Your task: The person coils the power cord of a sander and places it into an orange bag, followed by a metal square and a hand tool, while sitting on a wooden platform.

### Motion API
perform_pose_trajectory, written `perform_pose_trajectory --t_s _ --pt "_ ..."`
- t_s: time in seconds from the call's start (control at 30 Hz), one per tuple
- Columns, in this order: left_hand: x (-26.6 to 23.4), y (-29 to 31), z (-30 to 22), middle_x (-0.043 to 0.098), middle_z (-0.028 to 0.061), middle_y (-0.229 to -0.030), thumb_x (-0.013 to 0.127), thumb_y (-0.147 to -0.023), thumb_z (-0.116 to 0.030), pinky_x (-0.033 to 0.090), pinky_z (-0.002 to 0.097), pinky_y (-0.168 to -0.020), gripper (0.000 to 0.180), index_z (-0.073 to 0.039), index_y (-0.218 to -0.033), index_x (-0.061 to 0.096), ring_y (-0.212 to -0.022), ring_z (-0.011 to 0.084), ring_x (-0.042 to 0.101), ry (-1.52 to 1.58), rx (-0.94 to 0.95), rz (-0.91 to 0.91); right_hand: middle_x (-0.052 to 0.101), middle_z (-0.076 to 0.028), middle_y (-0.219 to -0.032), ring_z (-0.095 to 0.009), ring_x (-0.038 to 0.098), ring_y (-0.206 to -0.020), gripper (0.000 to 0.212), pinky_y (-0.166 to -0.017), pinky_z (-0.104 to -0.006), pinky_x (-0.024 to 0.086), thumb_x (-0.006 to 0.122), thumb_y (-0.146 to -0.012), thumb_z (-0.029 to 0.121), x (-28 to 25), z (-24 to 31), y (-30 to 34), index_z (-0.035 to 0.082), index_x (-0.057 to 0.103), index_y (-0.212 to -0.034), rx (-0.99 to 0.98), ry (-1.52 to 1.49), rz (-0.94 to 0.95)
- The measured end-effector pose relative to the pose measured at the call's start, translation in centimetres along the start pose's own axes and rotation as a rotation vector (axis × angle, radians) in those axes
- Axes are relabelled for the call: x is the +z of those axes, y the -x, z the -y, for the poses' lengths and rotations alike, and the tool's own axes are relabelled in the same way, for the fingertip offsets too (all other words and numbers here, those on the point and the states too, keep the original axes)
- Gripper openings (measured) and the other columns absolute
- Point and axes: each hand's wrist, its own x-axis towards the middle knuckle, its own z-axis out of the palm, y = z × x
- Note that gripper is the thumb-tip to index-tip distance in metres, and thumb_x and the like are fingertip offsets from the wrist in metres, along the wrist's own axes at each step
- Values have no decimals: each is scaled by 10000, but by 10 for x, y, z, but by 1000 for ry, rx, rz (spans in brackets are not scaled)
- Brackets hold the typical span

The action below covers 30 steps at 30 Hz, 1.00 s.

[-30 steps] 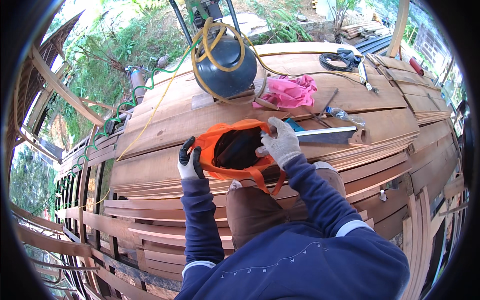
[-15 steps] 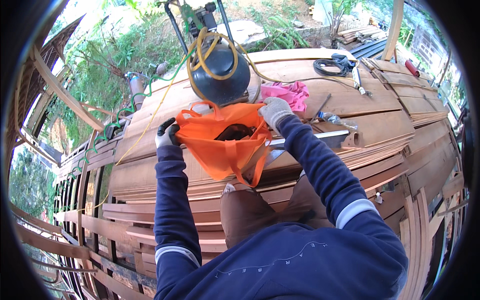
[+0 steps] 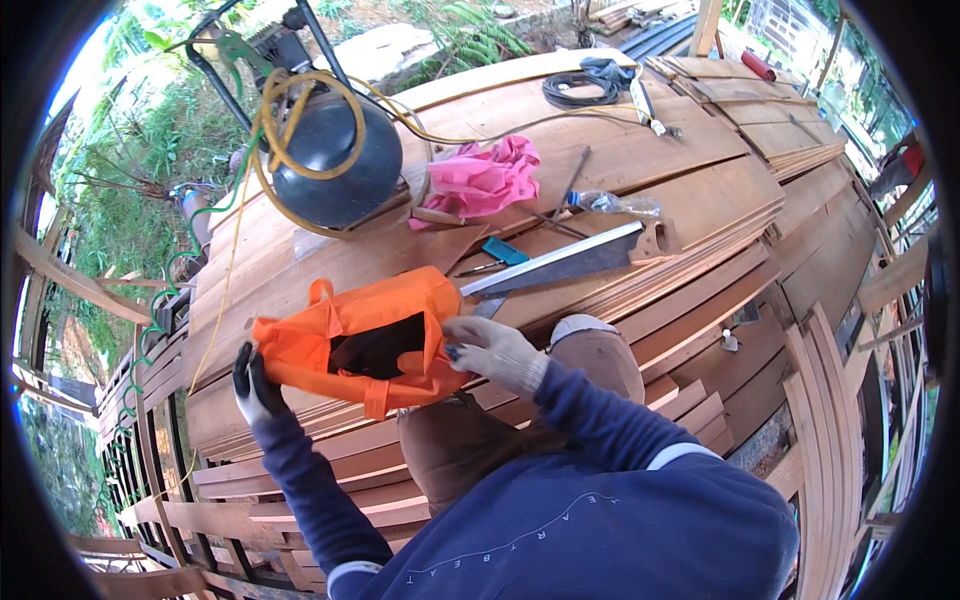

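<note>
An orange cloth bag (image 3: 395, 295) with loop handles is held over the edge of the stacked boards, in front of my knees. Its mouth gapes toward me, and something dark (image 3: 385, 345) shows inside, too shadowed to name. My left hand (image 3: 258, 388), in a pale glove with black fingers, is closed on the bag's left end. At the right rim is my right hand (image 3: 503, 352), in a pale knit glove, its fingers bent and pinching the fabric. The fingertips are partly hidden against the bag.
Just beyond the bag lie a handsaw (image 3: 590, 262), a teal flat item (image 3: 505, 251), a pink cloth (image 3: 485, 180) and a clear plastic bottle (image 3: 615, 204). A black air compressor (image 3: 335, 160) with a yellow hose stands at far left. A coiled black cable (image 3: 580, 90) rests farther back.
The bag has come nearer to me and leftward, away from the compressor, and is tilted more. My right hand has drawn back from the far rim to the bag's right side. My view has shifted.
</note>
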Motion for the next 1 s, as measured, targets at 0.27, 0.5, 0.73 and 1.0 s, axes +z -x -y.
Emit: perform_pose_trajectory --t_s 0.27,0.5,0.73,1.0 --pt "3 173 16 512 23 -783 498 -987 -219 515 344 -805 334 -21 -1241 586 -763 134 533 -53 -45 -317 712 -144 -966 -244 704 -887 261 -810 -317 548 652 -859 70 -128 -7 56 52 683 -1117 -262 742 -469" --pt "65 275 70 693 91 -992 679 -872 -103 514 300 -806 340 6 -1191 637 -881 187 659 -446 -103 211 631 -175 -1182 -354 557 -1157 530 -1015 -440 420 674 -773 189 -182 40 -17 21 578 -1266 -457 1636 -254" --pt "87 263 70 701 113 -1085 700 -834 -47 544 318 -860 351 -22 -1180 651 -947 229 700 -872 156 377 610 -135 -1270 -303 553 -1227 607 -1030 -492 377 655 -793 161 -182 52 -71 83 514 -1378 -49 1996 74" --pt "85 262 65 691 153 -1042 720 -803 -149 524 403 -862 373 -66 -1161 662 -973 345 663 -854 85 363 694 -114 -982 -308 688 -945 229 -831 -443 477 645 -776 111 -201 66 -68 141 662 -1002 -243 2164 209"
